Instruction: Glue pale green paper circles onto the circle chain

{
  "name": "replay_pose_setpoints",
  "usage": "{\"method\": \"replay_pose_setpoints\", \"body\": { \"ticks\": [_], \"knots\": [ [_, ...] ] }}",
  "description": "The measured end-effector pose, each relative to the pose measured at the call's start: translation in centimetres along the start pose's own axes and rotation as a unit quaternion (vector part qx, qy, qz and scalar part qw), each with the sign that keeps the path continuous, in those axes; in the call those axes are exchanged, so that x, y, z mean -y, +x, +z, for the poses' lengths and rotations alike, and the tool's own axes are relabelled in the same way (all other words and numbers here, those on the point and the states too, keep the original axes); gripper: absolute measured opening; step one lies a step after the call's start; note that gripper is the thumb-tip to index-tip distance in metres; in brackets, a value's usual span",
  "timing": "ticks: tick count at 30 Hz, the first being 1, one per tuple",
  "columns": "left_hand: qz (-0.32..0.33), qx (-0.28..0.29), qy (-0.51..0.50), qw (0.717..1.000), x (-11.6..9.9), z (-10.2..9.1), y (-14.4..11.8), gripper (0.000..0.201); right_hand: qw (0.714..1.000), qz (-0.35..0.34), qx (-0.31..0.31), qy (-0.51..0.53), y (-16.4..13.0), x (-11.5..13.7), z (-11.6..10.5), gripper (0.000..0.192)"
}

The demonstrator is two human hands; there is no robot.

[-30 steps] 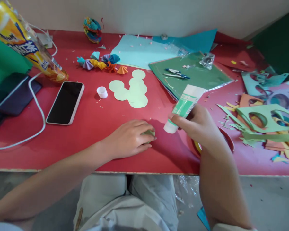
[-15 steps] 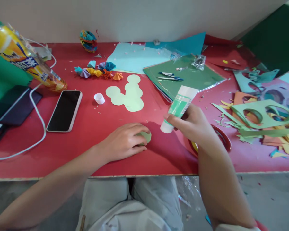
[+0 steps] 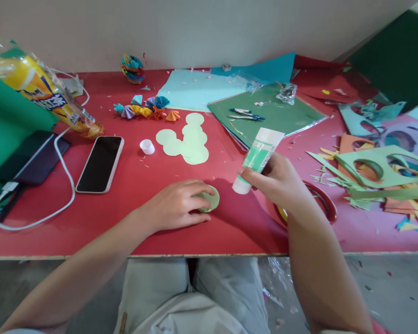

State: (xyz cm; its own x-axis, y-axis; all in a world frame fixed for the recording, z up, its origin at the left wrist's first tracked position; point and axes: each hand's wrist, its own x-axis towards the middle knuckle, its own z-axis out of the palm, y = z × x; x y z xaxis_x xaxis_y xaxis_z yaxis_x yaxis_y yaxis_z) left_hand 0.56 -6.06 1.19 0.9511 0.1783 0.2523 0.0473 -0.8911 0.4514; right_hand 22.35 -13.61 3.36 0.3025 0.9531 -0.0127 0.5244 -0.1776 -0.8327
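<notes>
Right hand [image 3: 277, 178] — gripping glue stick [image 3: 259, 155], left hand [image 3: 179, 204] — on green circle [image 3: 213, 199]

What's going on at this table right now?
The person's right hand grips a tilted white-and-green cylindrical tube, apart from the small round light-green paper piece under the left hand's fingers. Farther back on the red table lies a flat pale-green paper shape of joined circles, with a small white cap to its left.

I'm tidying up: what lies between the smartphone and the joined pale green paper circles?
A white cap on the red tabletop, with tiny slivers near it; the head view shows this.
</notes>
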Motion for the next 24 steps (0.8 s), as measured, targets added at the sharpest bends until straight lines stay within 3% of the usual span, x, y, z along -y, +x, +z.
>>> {"method": "replay_pose_setpoints", "body": {
  "ticks": [15,20,24],
  "knots": [
    [0.06,-0.014,0.121,0.991,-0.2,0.1,-0.7,0.019,0.999,0.012,-0.006,-0.03,0.6,-0.4,0.5,0.031],
    [0.043,-0.01,0.142,0.989,-1.2,-0.1,-1.4,0.023,0.989,0.008,-0.034,-0.144,1.4,-1.0,1.2,0.041],
    [0.017,-0.012,0.167,0.986,-2.1,-0.1,-2.3,0.025,0.989,0.01,-0.042,-0.142,1.8,-1.2,1.5,0.044]
  ]
}}
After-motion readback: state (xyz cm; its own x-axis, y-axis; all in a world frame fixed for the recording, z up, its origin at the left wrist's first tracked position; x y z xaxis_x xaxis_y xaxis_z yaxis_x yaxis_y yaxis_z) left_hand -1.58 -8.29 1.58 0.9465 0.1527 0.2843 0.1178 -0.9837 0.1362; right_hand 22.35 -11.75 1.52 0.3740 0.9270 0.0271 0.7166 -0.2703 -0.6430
